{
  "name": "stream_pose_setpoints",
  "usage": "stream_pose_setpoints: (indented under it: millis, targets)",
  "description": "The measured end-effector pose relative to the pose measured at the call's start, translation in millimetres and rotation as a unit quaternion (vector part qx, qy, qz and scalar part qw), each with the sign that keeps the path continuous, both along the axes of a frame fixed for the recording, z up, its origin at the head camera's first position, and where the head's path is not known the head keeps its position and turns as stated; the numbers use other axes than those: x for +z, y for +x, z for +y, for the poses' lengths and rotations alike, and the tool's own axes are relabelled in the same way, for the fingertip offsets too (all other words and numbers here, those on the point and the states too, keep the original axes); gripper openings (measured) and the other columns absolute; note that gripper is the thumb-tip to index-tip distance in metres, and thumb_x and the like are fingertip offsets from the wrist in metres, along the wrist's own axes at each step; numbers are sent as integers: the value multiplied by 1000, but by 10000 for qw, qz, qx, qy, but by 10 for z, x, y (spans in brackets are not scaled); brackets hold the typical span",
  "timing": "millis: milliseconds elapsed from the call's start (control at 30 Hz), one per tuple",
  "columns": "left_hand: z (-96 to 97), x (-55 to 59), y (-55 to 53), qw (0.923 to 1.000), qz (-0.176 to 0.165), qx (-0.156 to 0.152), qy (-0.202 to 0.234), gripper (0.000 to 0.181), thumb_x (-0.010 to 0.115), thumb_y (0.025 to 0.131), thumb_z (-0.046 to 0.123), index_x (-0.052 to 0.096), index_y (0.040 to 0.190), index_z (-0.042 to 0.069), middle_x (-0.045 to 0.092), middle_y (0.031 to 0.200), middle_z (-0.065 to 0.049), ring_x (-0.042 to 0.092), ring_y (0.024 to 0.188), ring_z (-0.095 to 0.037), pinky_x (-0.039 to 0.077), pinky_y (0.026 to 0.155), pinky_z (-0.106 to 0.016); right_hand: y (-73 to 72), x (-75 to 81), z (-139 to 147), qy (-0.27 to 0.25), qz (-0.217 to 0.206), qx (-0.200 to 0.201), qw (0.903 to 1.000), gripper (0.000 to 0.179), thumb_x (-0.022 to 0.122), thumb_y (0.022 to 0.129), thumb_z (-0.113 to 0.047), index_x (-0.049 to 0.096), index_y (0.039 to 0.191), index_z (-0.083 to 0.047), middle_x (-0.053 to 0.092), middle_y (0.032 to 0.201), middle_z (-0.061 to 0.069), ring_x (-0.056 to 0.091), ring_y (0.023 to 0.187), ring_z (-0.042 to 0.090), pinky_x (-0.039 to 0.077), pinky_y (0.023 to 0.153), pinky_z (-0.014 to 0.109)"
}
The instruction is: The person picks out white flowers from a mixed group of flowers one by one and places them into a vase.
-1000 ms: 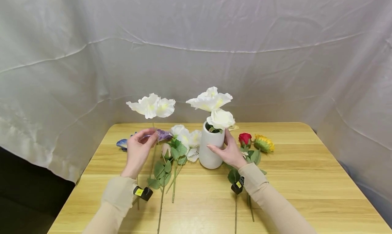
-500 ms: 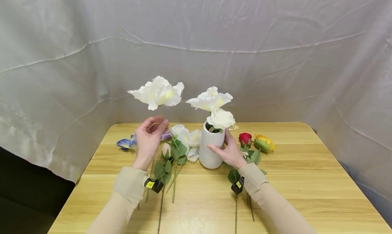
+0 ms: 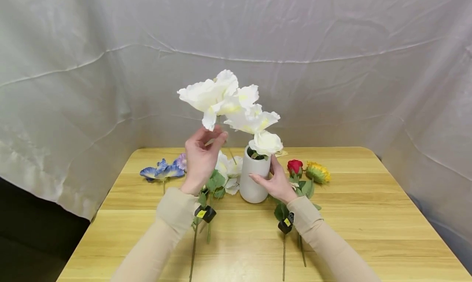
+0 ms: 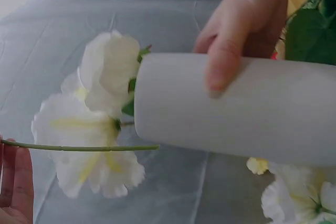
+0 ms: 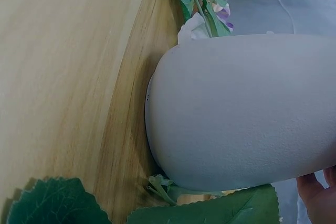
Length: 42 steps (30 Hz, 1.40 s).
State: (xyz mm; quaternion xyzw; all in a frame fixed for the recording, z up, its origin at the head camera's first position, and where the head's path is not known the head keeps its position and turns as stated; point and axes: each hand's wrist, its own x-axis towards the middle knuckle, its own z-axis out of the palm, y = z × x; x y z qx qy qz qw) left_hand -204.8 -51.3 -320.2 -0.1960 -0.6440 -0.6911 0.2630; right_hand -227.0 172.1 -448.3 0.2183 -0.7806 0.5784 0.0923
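Note:
My left hand (image 3: 204, 157) pinches the thin green stem (image 4: 79, 147) of a white flower (image 3: 215, 94) with ruffled, yellow-tinged petals. The bloom rises above the fingers, and the stem's lower end hangs beside the mouth of a white vase (image 3: 253, 179). Two white blooms stand in that vase: a ruffled flower (image 3: 252, 120) and a white rose (image 3: 266, 143). My right hand (image 3: 274, 183) grips the vase from its right side, thumb across the front, as the left wrist view also shows. The vase stands upright on the table.
Blue flowers (image 3: 162, 170) lie at the left of the wooden table (image 3: 350, 216). White flowers (image 3: 232, 171) lie left of the vase. Right of it are a red rose (image 3: 295, 167) and a yellow sunflower (image 3: 318, 172). A grey curtain (image 3: 295, 40) hangs behind.
My left hand has lifted the white flower and carried it rightward toward the vase; its stem end has come up off the table. The right hand and vase have stayed put.

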Motion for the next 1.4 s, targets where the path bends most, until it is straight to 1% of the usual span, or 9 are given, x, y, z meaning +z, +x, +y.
stream_pose_setpoints:
  millis: [100, 200, 267, 367, 633, 833, 1067, 1300, 1400]
  targets:
    - [69, 45, -2, 9999, 145, -35, -58, 14, 69, 92, -2, 67, 104, -9, 71, 90, 13, 72, 83, -11, 64, 76, -31, 5, 1, -1, -4, 9, 19, 10000, 75, 77, 88, -11, 36, 150, -16, 53, 144, 14, 58, 126, 37, 49, 105, 61]
    - [132, 90, -5, 9997, 250, -50, -47, 14, 69, 92, -2, 67, 103, -10, 73, 92, -4, 71, 83, -13, 64, 77, -29, 4, 3, -1, -26, 5, 15, 10000, 74, 77, 88, -11, 36, 150, -16, 53, 143, 14, 58, 126, 37, 49, 105, 61]
    - [166, 116, -8, 9995, 297, -40, -28, 14, 68, 92, -2, 67, 103, -9, 72, 93, -17, 70, 82, -6, 64, 78, -29, 0, 3, -2, -45, 4, 15, 10000, 74, 77, 88, -11, 36, 150, -16, 53, 143, 14, 58, 126, 37, 48, 105, 61]
    - [206, 149, -10, 9995, 318, -11, 34, 14, 68, 92, -2, 67, 104, -9, 69, 94, -25, 70, 82, -4, 63, 80, -27, -4, 5, -3, -78, -29, 8, 10000, 74, 78, 87, -12, 37, 149, -16, 54, 142, 14, 59, 126, 37, 48, 105, 61]
    - [294, 177, -36, 9998, 188, 20, -49, 14, 66, 93, -1, 67, 106, -7, 70, 99, -24, 68, 86, 2, 62, 82, -24, -6, -7, 7, -46, -72, -15, 10000, 75, 78, 88, -14, 35, 150, -15, 53, 143, 14, 58, 127, 37, 48, 105, 61]
    - [343, 139, -70, 9997, 186, -111, 62, 16, 65, 91, -8, 64, 107, -12, 68, 97, -33, 68, 85, 1, 60, 79, -19, -4, 0, 2, 17, -24, -44, 10000, 75, 76, 88, -10, 35, 150, -14, 53, 143, 16, 59, 126, 37, 50, 104, 60]
    - [356, 78, -129, 9997, 186, 48, -175, 11, 66, 92, -4, 66, 102, -6, 71, 97, -28, 65, 77, 4, 43, 50, -15, -11, -7, 6, 44, 2, -56, 10000, 74, 76, 88, -10, 36, 150, -13, 54, 142, 16, 59, 125, 37, 51, 103, 60]
    - [363, -6, -173, 9969, 180, 343, -682, 9, 62, 94, -1, 68, 100, -3, 67, 84, -20, 49, 64, -2, 43, 58, -16, 2, 7, 1, 67, -56, -77, 9999, 73, 77, 88, -14, 37, 149, -14, 54, 142, 15, 60, 124, 36, 51, 103, 60]
    - [359, -43, -182, 9954, 101, 388, -873, 13, 62, 96, 3, 69, 105, -2, 69, 87, -20, 58, 69, -9, 51, 64, -19, 5, 9, 0, 63, -42, -67, 9999, 73, 77, 88, -15, 37, 149, -14, 54, 142, 15, 60, 124, 37, 51, 103, 60]
